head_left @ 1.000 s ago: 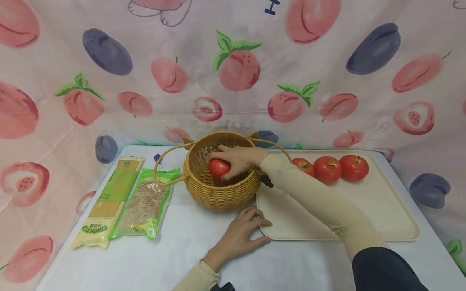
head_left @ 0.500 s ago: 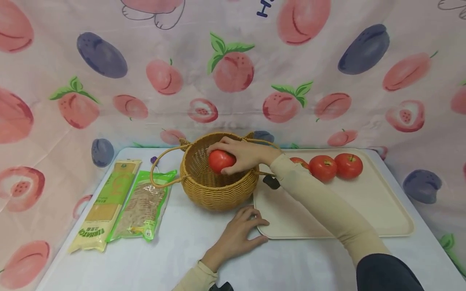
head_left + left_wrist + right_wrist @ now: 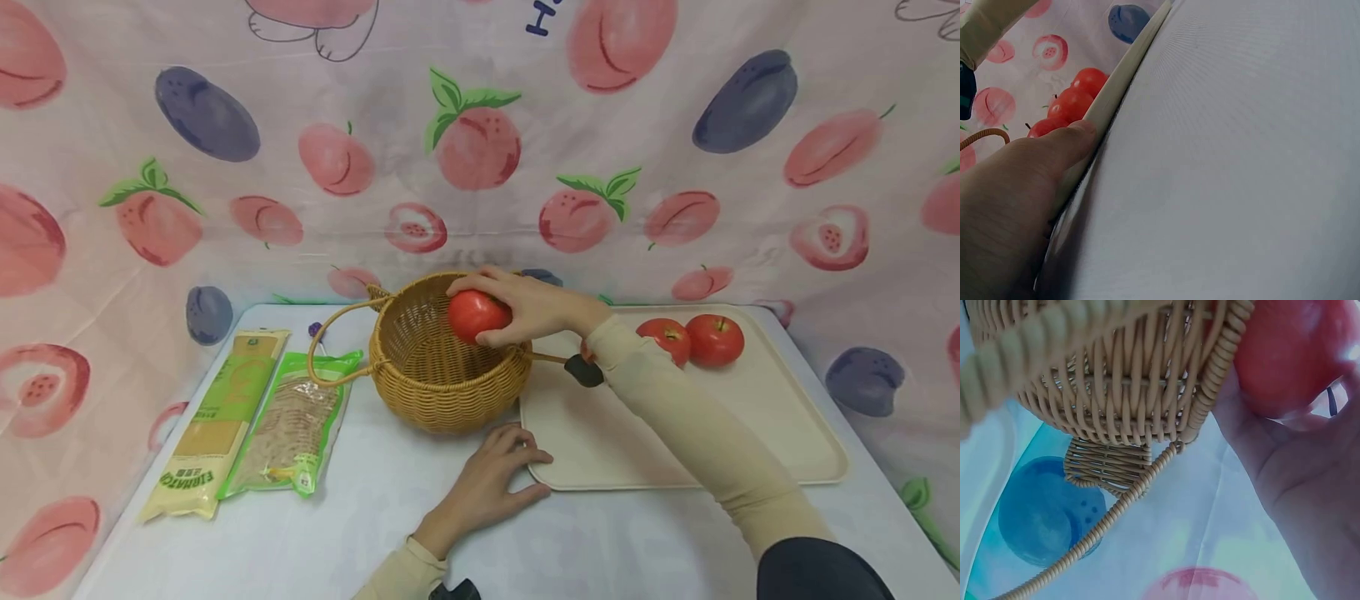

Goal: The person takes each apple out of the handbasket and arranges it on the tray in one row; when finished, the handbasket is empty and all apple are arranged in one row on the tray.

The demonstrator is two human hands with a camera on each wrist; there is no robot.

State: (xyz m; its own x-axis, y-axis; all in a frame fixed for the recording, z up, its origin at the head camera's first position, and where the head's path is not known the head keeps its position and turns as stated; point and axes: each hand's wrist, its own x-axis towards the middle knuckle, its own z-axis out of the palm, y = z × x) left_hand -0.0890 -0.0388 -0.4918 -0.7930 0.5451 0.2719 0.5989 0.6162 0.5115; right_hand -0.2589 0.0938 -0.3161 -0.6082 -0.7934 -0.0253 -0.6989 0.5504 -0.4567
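My right hand (image 3: 534, 308) grips a red apple (image 3: 477, 317) at the right side of the wicker basket's mouth, over the rim. In the right wrist view the same apple (image 3: 1297, 356) sits between thumb and fingers, beside the woven wall. The round tan basket (image 3: 450, 407) stands upright, its inside bare where it shows, with its two handles folded outward. My left hand (image 3: 487, 479) rests with relaxed fingers at the near left corner of the cream tray (image 3: 637, 454). In the left wrist view its thumb (image 3: 1075, 137) lies along the tray's edge.
More red apples (image 3: 715, 340) stand in a row at the tray's back, one mostly hidden behind my right sleeve. Left of the basket lie a yellow noodle packet (image 3: 217, 425) and a green-edged bag (image 3: 296, 425). A fruit-print cloth (image 3: 480, 225) hangs behind the table.
My right hand has lifted the apple from inside the basket up and to the right, to its rim. The left hand stays at the tray corner.
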